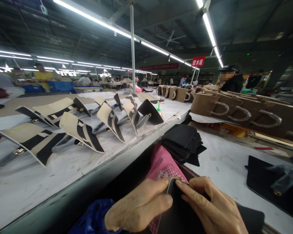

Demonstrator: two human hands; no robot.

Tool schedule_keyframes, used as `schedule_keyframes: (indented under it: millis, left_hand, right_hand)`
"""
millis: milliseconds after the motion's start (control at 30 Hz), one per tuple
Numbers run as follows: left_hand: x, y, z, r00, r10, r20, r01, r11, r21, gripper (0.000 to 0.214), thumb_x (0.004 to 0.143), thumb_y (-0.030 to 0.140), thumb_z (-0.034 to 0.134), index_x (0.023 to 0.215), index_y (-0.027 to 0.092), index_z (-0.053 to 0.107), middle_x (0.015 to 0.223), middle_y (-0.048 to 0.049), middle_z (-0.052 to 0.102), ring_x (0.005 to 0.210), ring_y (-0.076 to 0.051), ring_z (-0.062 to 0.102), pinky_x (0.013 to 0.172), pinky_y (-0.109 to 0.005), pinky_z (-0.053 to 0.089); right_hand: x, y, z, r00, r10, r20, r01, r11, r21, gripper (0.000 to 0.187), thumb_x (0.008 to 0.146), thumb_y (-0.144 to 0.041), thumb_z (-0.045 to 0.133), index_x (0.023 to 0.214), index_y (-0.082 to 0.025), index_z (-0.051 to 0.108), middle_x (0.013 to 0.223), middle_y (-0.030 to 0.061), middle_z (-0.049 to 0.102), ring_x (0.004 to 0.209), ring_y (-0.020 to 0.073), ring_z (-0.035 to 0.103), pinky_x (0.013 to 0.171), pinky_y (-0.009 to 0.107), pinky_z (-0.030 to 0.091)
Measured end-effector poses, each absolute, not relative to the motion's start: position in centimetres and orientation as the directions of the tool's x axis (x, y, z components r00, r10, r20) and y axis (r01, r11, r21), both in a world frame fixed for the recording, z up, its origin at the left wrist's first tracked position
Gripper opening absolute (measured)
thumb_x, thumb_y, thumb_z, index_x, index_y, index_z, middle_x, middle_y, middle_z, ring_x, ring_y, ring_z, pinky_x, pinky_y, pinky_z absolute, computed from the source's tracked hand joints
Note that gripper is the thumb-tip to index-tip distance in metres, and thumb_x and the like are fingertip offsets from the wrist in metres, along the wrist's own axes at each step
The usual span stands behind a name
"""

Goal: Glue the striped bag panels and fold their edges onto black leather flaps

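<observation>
At the bottom of the view both my hands grip a black leather piece. My left hand pinches its upper left edge with thumb and fingers closed. My right hand presses its fingers along the top edge from the right. A red checked cloth lies just behind the piece, under my hands.
A stack of black cut pieces sits beyond the cloth. A raised shelf on the left carries several cream-and-black striped flaps. Brown handbags line the right. Another black piece lies at right. A person stands behind.
</observation>
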State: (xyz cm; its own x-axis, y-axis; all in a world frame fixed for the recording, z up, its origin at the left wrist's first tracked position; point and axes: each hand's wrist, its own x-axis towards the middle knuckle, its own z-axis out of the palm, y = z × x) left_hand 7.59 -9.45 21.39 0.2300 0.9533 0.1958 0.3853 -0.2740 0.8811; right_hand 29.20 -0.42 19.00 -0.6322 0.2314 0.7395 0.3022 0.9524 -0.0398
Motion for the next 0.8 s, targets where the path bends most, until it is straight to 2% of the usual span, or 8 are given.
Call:
schedule_keyframes:
  millis: [67,100,233,400,467,600,700,800]
  left_hand:
    - [8.1,-9.4,21.0,0.192,0.965,0.179,0.409,-0.244,0.879,0.041,0.100,0.049,0.044,0.107,0.018,0.071,0.093,-0.0051,0.071,0.086,-0.021,0.064,0.078,-0.026,0.050]
    - [8.4,-9.3,20.8,0.163,0.972,0.168,0.417,-0.222,0.882,0.041,0.100,0.051,0.044,0.105,0.019,0.070,0.090,-0.0037,0.070,0.082,-0.020,0.062,0.077,-0.026,0.049]
    - [9.3,-9.1,20.3,0.012,0.987,0.161,0.425,-0.151,0.893,0.034,0.100,0.049,0.047,0.118,0.028,0.068,0.106,-0.0011,0.072,0.098,-0.021,0.062,0.090,-0.026,0.046]
    - [9.4,-8.8,19.7,0.015,0.979,0.205,0.435,-0.191,0.880,0.032,0.103,0.038,0.043,0.122,0.029,0.067,0.107,-0.0007,0.073,0.096,-0.019,0.063,0.089,-0.027,0.046]
    - [9.0,-8.8,19.5,-0.001,0.967,0.254,0.462,-0.225,0.858,0.033,0.103,0.038,0.042,0.124,0.029,0.066,0.106,-0.0015,0.073,0.095,-0.019,0.065,0.088,-0.026,0.047]
    - [8.0,-9.2,19.2,-0.058,0.934,0.353,0.545,-0.267,0.795,0.031,0.102,0.036,0.046,0.123,0.032,0.068,0.109,-0.0004,0.075,0.092,-0.018,0.069,0.088,-0.025,0.050]
    - [7.6,-9.4,19.0,-0.107,0.892,0.438,0.541,-0.317,0.779,0.028,0.099,0.034,0.055,0.122,0.029,0.070,0.115,-0.0026,0.075,0.095,-0.021,0.070,0.089,-0.027,0.053]
    - [7.8,-9.7,18.8,-0.166,0.861,0.481,0.558,-0.320,0.765,0.028,0.095,0.036,0.060,0.119,0.028,0.072,0.110,-0.0046,0.077,0.089,-0.023,0.072,0.081,-0.028,0.055]
  right_hand:
    - [29.2,-0.5,19.0,-0.630,0.231,0.742,0.303,0.952,-0.039,0.040,0.096,-0.010,0.054,0.132,-0.025,0.061,0.090,0.0025,0.061,0.072,0.0092,0.061,0.061,0.018,0.051]
    - [29.1,-0.5,19.0,-0.627,0.231,0.744,0.304,0.952,-0.040,0.039,0.097,-0.011,0.053,0.132,-0.026,0.061,0.090,0.0021,0.061,0.070,0.0088,0.061,0.060,0.018,0.050]
    - [28.5,-0.6,19.0,-0.620,0.218,0.753,0.277,0.960,-0.050,0.037,0.097,-0.011,0.052,0.130,-0.025,0.063,0.087,0.0016,0.062,0.069,0.0088,0.061,0.059,0.017,0.050]
    - [27.9,-0.7,19.5,-0.577,0.178,0.797,0.250,0.968,-0.035,0.031,0.098,-0.011,0.052,0.123,-0.023,0.065,0.084,0.0014,0.063,0.066,0.0091,0.062,0.056,0.017,0.050]
    - [28.0,-0.8,19.6,-0.537,0.218,0.815,0.298,0.953,-0.058,0.027,0.099,-0.016,0.053,0.124,-0.022,0.062,0.087,0.0024,0.066,0.070,0.0105,0.065,0.060,0.018,0.052]
    - [28.4,-1.2,19.5,-0.422,0.370,0.828,0.414,0.891,-0.188,0.019,0.099,-0.030,0.058,0.116,-0.022,0.060,0.085,0.0009,0.069,0.072,0.0135,0.069,0.068,0.020,0.056]
    - [28.3,-1.4,19.5,-0.374,0.403,0.835,0.428,0.874,-0.230,0.008,0.098,-0.030,0.059,0.104,-0.024,0.062,0.084,-0.0006,0.070,0.072,0.0136,0.070,0.070,0.021,0.056]
    - [28.1,-1.5,19.7,-0.333,0.418,0.845,0.410,0.871,-0.270,0.007,0.097,-0.030,0.060,0.096,-0.024,0.063,0.081,-0.0012,0.070,0.069,0.0131,0.069,0.069,0.020,0.056]
